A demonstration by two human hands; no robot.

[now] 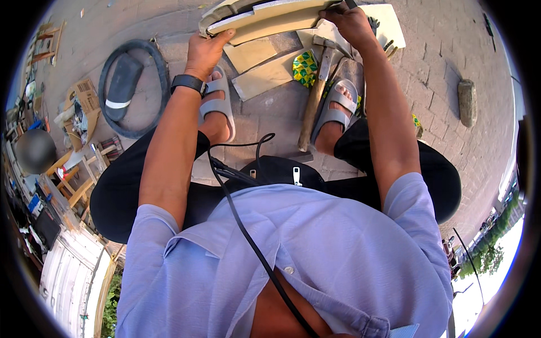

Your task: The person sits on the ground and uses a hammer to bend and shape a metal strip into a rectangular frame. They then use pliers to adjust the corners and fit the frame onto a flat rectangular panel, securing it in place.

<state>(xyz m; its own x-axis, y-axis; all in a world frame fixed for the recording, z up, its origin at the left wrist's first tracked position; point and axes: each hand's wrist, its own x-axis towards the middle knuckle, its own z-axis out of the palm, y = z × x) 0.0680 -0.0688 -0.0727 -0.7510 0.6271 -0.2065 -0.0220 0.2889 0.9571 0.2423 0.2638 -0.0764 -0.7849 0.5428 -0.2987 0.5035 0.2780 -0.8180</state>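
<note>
My left hand [205,49] grips the left end of a curved pale wooden piece [265,16] held above the pavement at the top of the head view. At the right end of the same piece sits my right hand [350,23], closed around a thin dark tool whose tip touches the wood. A black watch [189,83] is on my left wrist. Below the hands, a hammer with a wooden handle [314,98] lies between my sandalled feet.
Flat wooden offcuts [262,76] and a green-yellow patterned packet [305,67] lie on the paving. A black rubber tyre [132,87] lies at the left, next to a cardboard box [84,104] and small wooden stools [79,174]. At the right rests a stone [467,101].
</note>
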